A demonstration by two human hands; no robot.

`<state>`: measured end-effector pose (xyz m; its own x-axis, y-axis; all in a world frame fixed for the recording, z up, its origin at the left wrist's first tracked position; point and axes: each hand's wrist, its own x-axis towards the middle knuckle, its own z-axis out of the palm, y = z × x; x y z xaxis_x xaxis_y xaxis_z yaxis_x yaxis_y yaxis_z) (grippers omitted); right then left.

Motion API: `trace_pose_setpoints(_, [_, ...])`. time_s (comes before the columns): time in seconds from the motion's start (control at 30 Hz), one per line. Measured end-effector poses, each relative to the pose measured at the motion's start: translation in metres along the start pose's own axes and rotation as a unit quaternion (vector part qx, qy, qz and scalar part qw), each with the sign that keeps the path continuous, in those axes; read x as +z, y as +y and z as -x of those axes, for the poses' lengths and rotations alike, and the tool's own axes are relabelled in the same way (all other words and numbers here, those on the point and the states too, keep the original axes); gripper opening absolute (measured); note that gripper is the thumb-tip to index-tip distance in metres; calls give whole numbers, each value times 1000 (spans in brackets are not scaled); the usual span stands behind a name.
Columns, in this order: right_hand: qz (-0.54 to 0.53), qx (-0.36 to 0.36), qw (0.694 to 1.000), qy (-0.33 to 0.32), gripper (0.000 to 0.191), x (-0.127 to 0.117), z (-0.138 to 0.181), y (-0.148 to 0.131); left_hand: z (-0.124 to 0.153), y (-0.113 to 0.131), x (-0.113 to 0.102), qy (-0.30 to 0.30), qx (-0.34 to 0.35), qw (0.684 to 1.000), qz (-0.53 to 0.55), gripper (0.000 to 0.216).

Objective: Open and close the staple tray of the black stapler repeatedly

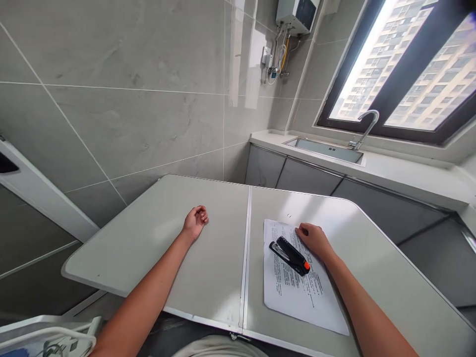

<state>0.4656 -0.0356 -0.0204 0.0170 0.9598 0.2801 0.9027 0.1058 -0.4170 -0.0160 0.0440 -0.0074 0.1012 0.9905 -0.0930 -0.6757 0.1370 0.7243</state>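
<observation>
On the right half of the table lies a printed sheet of paper (293, 292), which may be more than one sheet. A black stapler (292, 255) with an orange end rests on it at a slant, its arm and base spread apart. My right hand (312, 238) rests at the paper's upper right edge, fingers curled, holding nothing that shows; it is beside the stapler, not touching it. Over on the left half, my left hand (196, 221) lies on the tabletop with its fingers curled in and nothing in them.
The pale folding table (208, 277) has a seam down its middle. Tiny staple-like bits (289, 215) lie above the paper. Beyond stand a counter (401, 171) with a sink (323, 148) and faucet (366, 129). A white rack (48, 332) is at the lower left.
</observation>
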Motion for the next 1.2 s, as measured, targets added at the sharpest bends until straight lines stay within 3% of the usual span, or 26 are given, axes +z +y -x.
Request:
trace_pose_setpoints(0.1, [-37,-71,997,10,36,1,2,-18,0,-1,-1,8,0,1000,-1,12])
trace_pose_setpoints(0.2, [-84,-152,982,-69,39,14,3,-39,-1,-1,-2,11,-1,1000,-2,12])
trace_pose_setpoints(0.4, [-69,-202,952,-220,50,39,6,-73,-3,-4,-4,12,-5,1000,-5,11])
trace_pose_setpoints(0.63, [-96,-279,918,-263,52,38,18,-98,-3,-6,-5,9,-12,1000,-12,14])
trace_pose_setpoints(0.83, [-109,-237,924,-281,51,34,22,-96,-2,-6,-4,11,-15,1000,-25,15])
trace_pose_setpoints(1.03, [-121,-163,963,-178,54,40,5,-107,-2,-7,-3,10,-12,999,-33,16])
trace_pose_setpoints(1.2, [-130,-116,968,-181,49,41,-18,-119,-3,-8,-4,12,-8,999,-40,17])
